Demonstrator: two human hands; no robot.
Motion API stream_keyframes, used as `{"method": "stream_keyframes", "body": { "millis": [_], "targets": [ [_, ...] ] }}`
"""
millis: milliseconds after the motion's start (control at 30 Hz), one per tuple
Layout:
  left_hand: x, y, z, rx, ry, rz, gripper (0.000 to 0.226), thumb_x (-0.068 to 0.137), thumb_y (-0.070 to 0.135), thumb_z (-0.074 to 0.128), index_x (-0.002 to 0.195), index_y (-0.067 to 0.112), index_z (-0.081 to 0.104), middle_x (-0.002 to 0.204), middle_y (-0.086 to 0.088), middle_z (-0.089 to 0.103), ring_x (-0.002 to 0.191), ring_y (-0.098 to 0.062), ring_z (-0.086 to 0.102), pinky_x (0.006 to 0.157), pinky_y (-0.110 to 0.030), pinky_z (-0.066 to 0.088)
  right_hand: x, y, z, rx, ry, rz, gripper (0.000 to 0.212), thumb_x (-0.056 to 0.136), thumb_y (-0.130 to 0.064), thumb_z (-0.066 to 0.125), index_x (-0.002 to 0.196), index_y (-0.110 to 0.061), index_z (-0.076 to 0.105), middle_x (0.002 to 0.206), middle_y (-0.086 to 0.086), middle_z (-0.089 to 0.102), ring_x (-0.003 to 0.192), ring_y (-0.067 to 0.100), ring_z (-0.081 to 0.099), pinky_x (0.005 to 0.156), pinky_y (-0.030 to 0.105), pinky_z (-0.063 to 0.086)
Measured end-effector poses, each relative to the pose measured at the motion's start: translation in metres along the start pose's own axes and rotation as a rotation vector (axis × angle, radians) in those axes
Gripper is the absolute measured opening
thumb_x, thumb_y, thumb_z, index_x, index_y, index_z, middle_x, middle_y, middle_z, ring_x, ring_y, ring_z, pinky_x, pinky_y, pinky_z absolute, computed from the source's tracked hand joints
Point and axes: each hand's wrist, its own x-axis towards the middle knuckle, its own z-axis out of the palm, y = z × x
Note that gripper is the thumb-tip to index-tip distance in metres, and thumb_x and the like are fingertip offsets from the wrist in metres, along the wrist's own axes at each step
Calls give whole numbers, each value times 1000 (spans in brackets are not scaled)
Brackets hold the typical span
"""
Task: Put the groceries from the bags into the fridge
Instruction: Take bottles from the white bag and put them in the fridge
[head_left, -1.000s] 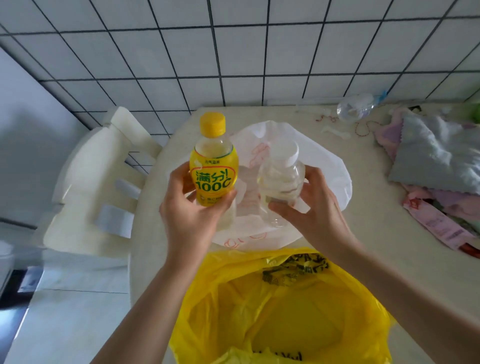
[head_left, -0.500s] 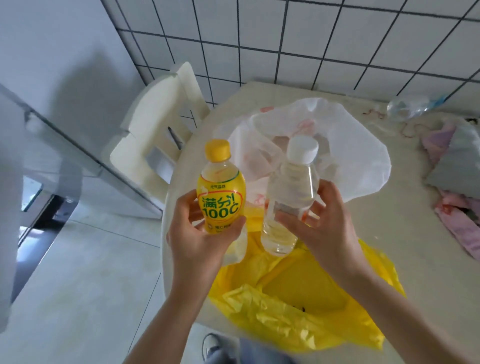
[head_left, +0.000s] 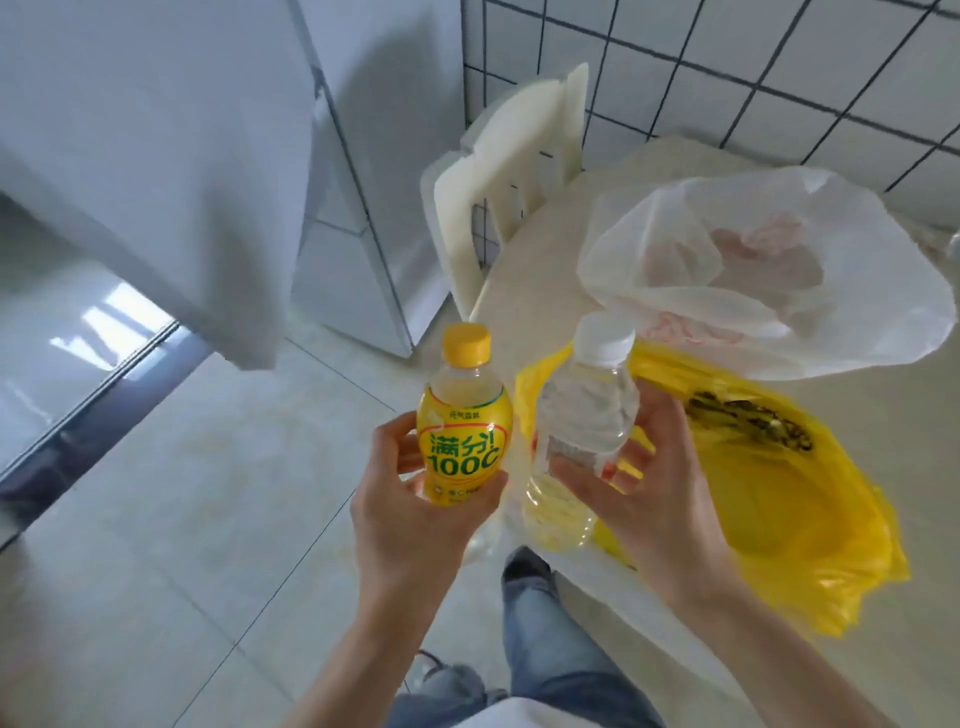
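Left hand (head_left: 415, 512) grasps the yellow bottle (head_left: 464, 415) upright; right hand (head_left: 657, 499) grasps the clear bottle (head_left: 582, 436) upright, both off the counter (head_left: 883, 410). Beyond lie the yellow bag (head_left: 789, 499) and white bag (head_left: 769, 275); the fridge (head_left: 156, 156) stands far left.

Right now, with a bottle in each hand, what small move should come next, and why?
Probably carry both toward the fridge at left. The left hand grips the yellow bottle and the right hand the clear bottle, both clear of the yellow bag.

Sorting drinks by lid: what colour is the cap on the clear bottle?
White, on the clear bottle in the right hand; head view.
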Motion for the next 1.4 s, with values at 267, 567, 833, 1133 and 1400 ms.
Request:
{"method": "stream_keyframes", "body": {
  "millis": [267,567,833,1133,1400],
  "targets": [
    [-84,-57,-126,-11,179,-55,66,50,22,94,100,38,54,91,14,65,81,-1,63,71,-18,51,-101,-8,88,90,-211,-33,80,59,-31,83,125,-47,41,111,-13,62,98,17,68,78,40,59],
    [-148,-103,-243,-42,498,-150,66,53,13,93,101,37,53,92,12,65,83,0,63,71,-14,51,-166,-22,190,21,-564,-80,74,60,-35,83,116,-56,40,105,-18,60,90,17,66,76,33,58],
    [-141,-123,-297,-55,685,-242,68,54,16,92,110,26,56,94,15,64,85,3,62,71,-8,48,-163,-36,266,-49,-750,-99,74,57,-40,83,115,-54,40,106,-21,59,89,17,66,79,39,58],
    [-37,-138,-344,-26,739,-253,70,54,18,93,113,23,56,95,14,64,85,3,62,72,-8,49,-94,-57,360,-55,-816,-108,74,55,-41,82,111,-61,37,105,-24,58,92,12,65,75,29,57],
    [90,-135,-380,7,732,-217,71,55,25,93,113,30,52,98,18,63,92,3,60,77,-9,49,-2,-96,445,-56,-847,-174,77,61,-37,82,118,-53,35,109,-22,56,101,8,63,78,20,55]
  ]
}}
